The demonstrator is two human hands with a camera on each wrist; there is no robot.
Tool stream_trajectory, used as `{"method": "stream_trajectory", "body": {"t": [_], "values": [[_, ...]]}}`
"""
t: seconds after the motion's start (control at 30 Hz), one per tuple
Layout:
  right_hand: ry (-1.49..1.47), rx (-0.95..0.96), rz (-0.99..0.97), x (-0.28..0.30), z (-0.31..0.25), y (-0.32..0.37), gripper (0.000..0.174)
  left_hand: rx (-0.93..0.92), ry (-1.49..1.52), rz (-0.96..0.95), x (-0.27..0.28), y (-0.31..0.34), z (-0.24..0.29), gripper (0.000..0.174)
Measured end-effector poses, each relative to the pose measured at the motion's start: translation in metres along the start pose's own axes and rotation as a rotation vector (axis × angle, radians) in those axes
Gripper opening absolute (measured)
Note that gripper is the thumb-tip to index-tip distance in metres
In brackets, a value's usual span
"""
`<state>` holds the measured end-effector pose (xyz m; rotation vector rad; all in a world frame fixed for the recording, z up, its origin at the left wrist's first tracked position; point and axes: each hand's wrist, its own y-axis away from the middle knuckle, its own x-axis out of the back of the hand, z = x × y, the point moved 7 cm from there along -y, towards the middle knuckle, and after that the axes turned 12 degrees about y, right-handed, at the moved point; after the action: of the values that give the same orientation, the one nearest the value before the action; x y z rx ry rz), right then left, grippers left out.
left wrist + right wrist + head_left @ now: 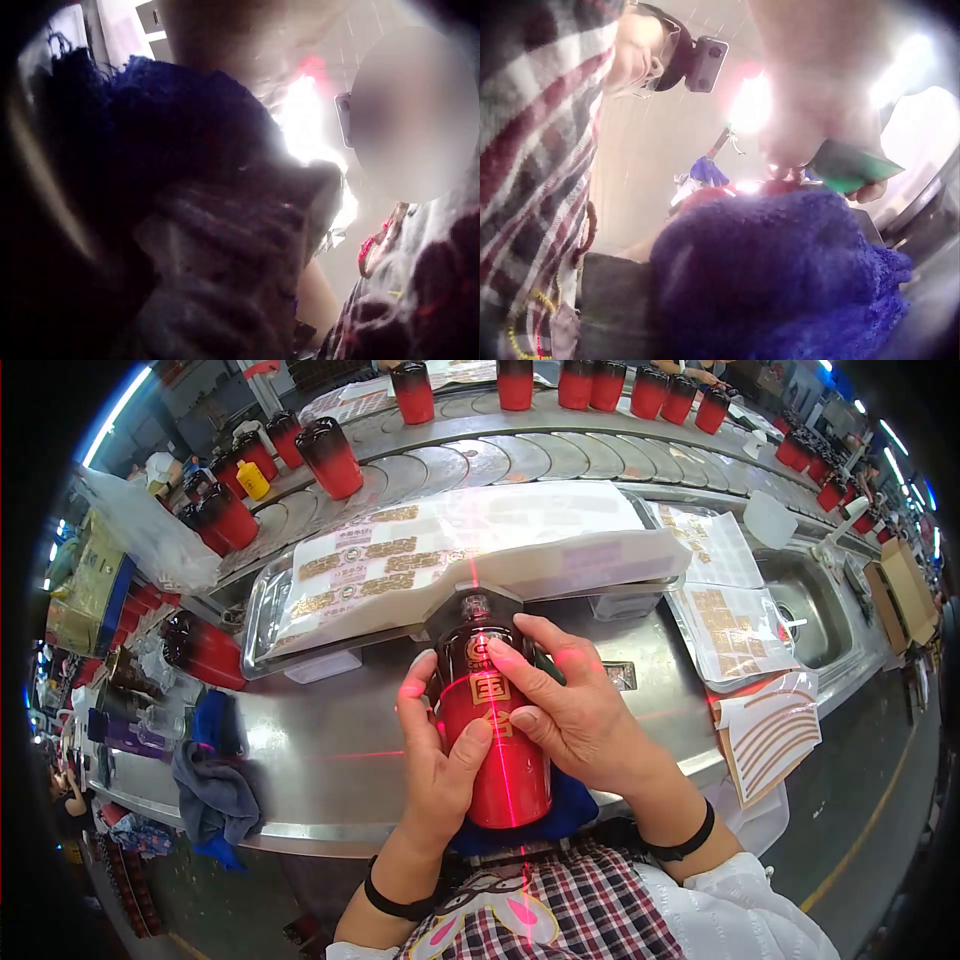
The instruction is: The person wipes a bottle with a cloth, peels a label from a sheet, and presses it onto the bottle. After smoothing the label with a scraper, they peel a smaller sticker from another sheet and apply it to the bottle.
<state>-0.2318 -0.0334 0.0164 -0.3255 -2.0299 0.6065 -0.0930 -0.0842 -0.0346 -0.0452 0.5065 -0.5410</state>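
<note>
A red bottle (500, 760) with a black neck lies on a blue cloth (572, 812) at the steel table's front edge, crossed by red laser lines. My left hand (436, 748) grips its left side, thumb on the front. My right hand (575, 715) curls over its right side, with fingertips on the gold label (490, 688). In the right wrist view the blue cloth (780, 270) fills the foreground, and a green flat piece (851, 169) shows under my right hand (817, 97). The left wrist view is dark and blurred, showing only blue cloth (150, 127).
A steel tray (262, 622) with sheets of gold labels lies just behind the bottle. More label sheets (735, 630) lie to the right beside a sink (815, 605). Several red bottles (330, 455) stand on the curved conveyor behind. A grey and blue rag (215, 790) hangs at the left edge.
</note>
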Motion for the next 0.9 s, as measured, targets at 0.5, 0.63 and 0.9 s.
{"method": "stream_trajectory", "body": {"t": [0.5, 0.63, 0.9], "values": [[0.014, 0.003, 0.012, 0.0004, 0.0000, 0.0003, 0.048, 0.005, -0.026, 0.016, -0.0005, 0.0001, 0.0001, 0.075], [0.006, 0.000, 0.012, 0.0005, 0.0006, 0.0009, 0.048, -0.018, -0.073, 0.013, 0.0018, -0.0001, -0.0015, 0.074], [0.013, 0.009, 0.000, 0.0014, 0.0001, 0.0000, 0.050, -0.007, -0.051, 0.021, 0.0012, 0.0008, -0.0001, 0.074]]}}
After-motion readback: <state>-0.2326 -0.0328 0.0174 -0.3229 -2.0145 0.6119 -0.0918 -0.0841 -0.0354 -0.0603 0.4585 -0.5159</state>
